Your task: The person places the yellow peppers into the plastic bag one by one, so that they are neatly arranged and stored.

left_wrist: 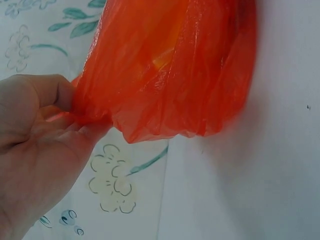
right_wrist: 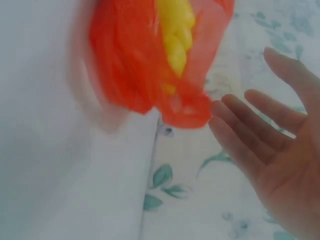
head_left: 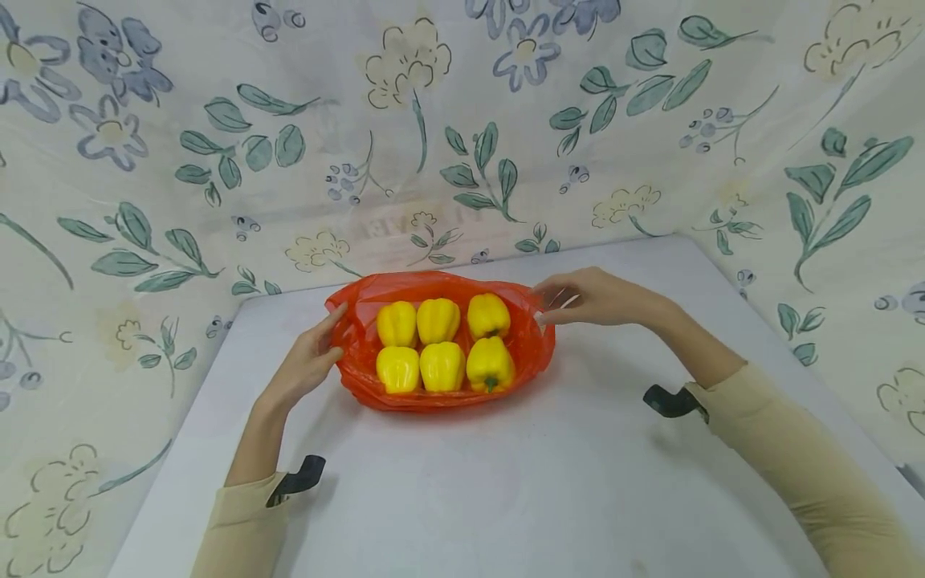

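Observation:
A red plastic bag [head_left: 533, 349] lies spread open on the white table, with several yellow bell peppers [head_left: 442, 368] standing inside in two rows. One pepper [head_left: 491, 363] at the front right shows its green stem. My left hand [head_left: 303, 365] pinches the bag's left end between thumb and fingers, and the left wrist view shows the film gathered in that hand [left_wrist: 47, 120]. At the opposite end, my right hand [head_left: 600, 295] has its fingers extended. In the right wrist view, the fingertips of this hand [right_wrist: 270, 145] are right at the bag's edge, thumb spread away.
The white table [head_left: 462, 498] reaches toward me in front of the bag. Behind and beside it hangs a cloth [head_left: 325, 96] printed with flowers and leaves. Black camera mounts [head_left: 672, 401] stick out from both beige sleeves [head_left: 788, 449].

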Action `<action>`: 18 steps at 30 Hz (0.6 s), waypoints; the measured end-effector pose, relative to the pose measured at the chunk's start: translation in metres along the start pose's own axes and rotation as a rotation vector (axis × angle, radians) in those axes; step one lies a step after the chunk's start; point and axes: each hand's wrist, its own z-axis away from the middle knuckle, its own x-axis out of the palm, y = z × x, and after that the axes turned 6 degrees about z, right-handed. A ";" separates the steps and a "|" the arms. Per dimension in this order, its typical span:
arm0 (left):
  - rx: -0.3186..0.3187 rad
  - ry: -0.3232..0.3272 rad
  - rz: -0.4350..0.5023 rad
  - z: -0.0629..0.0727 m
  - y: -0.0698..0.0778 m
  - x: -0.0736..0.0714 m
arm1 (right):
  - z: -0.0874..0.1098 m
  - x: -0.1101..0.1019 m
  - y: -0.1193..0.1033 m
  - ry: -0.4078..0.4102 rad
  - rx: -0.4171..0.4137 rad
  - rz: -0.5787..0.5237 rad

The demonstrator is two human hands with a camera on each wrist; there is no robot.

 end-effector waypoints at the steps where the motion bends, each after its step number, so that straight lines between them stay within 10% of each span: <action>1: 0.002 -0.004 -0.004 0.001 0.000 0.000 | 0.003 -0.003 0.003 0.018 0.002 0.012; 9: 0.035 -0.038 -0.015 0.006 0.004 -0.008 | 0.021 -0.021 0.022 0.131 0.077 0.072; 18: 0.086 0.118 -0.019 0.007 0.023 -0.026 | 0.025 -0.026 0.051 0.310 0.177 0.206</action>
